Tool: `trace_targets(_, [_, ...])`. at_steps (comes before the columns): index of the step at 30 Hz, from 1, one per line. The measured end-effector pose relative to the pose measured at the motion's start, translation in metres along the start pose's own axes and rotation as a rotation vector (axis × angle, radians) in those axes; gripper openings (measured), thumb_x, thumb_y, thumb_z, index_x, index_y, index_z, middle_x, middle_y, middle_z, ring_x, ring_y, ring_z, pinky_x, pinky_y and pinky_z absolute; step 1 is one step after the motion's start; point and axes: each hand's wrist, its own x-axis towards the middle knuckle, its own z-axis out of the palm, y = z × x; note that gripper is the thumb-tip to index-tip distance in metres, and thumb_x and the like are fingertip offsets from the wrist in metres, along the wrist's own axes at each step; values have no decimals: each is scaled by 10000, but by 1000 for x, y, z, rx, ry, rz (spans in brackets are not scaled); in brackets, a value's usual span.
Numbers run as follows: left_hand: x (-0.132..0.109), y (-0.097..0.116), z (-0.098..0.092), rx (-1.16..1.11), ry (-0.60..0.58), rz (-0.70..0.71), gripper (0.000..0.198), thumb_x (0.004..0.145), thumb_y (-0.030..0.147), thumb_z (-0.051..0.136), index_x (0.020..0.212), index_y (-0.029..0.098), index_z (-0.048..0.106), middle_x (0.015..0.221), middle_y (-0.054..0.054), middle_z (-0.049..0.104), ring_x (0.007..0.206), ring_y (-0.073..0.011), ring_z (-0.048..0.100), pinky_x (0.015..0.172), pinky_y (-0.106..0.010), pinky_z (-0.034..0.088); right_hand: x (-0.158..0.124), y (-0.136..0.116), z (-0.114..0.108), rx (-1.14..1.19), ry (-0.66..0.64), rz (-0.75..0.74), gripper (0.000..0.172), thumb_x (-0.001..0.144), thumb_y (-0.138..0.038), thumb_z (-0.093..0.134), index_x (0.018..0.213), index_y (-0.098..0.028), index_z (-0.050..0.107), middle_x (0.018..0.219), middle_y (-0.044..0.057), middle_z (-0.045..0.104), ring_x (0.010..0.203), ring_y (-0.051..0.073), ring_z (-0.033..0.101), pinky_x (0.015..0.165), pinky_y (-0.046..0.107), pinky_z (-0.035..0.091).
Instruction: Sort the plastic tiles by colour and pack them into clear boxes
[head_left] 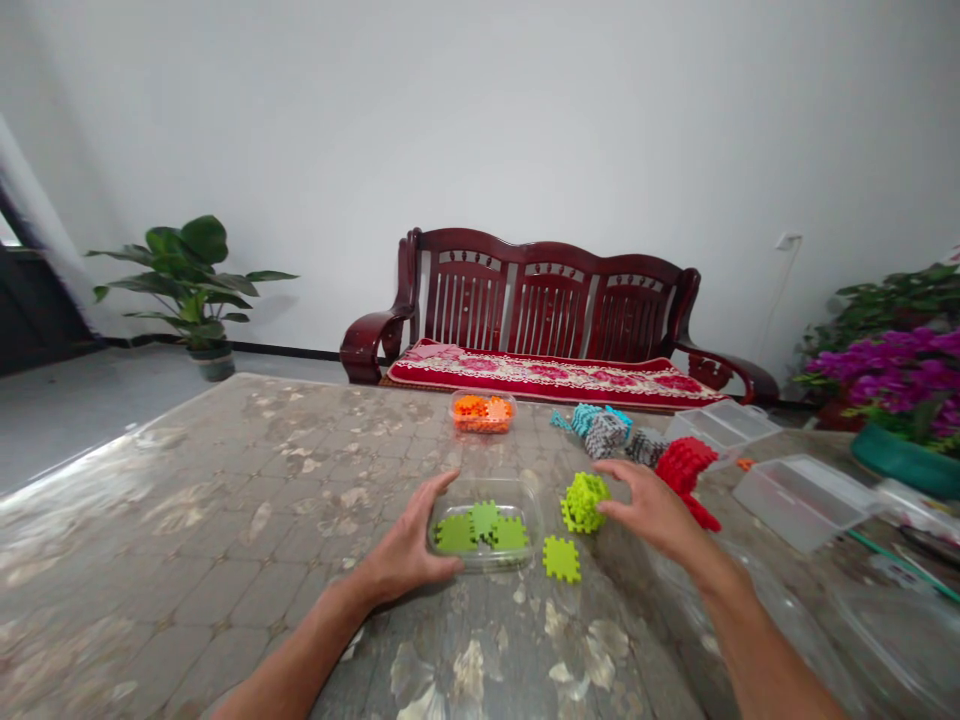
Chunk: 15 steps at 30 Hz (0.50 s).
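My left hand (409, 540) curls around the left end of a clear plastic box (534, 530), thumb at the near side and fingers at the far side. Several flat green interlocking puzzle pieces (484, 522) lie inside this box. To its right, my right hand (637, 505) has its thumb and fingers on a yellow-green block built of interlocking pieces (583, 502). A single loose yellow-green puzzle piece (562, 559) lies flat on the table just in front of that block.
Behind the green box stands a clear box of orange pieces (484, 413). Blue pieces (586, 418), grey pieces (606, 436) and a red assembly (686, 470) sit at the right. Beyond are clear containers (806, 500), a flower pot (907, 460) and a wooden bench (555, 300).
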Motion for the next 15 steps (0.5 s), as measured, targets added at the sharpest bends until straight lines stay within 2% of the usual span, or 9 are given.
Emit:
trace_targets(2, [0, 1, 1, -7, -13, -5, 1014, 623, 251, 790, 1509, 205, 300, 1523, -156, 402, 1375, -342, 432, 1170, -526, 337, 7, 6, -4, -65, -34, -22, 539, 714, -277, 691, 1250, -226, 670, 1207, 88, 705, 1105, 272, 631, 1024, 419, 440])
trace_targets(5, [0, 2, 1, -9, -22, -13, 1006, 624, 227, 778, 1510, 213, 301, 1531, -147, 396, 1380, -334, 428, 1174, -521, 334, 13, 10, -2, -132, -82, -13, 583, 707, -279, 691, 1285, -214, 651, 1260, 102, 682, 1173, 287, 597, 1047, 421, 419])
trace_targets(11, [0, 1, 1, -13, -22, -7, 1021, 620, 256, 802, 1513, 226, 307, 1534, -144, 392, 1390, -342, 414, 1180, -529, 320, 14, 13, 0, -173, -66, 1, 635, 695, -234, 673, 1325, -192, 614, 1241, 98, 692, 1149, 291, 604, 1023, 417, 432])
trace_targets(15, [1, 2, 2, -26, -25, 4, 1019, 625, 280, 812, 1509, 215, 310, 1533, -155, 390, 1389, -345, 412, 1180, -525, 315, 12, -6, -4, -89, 0, -18, 638, 699, -244, 685, 1329, -213, 591, 1238, 90, 684, 1130, 284, 606, 1012, 429, 435])
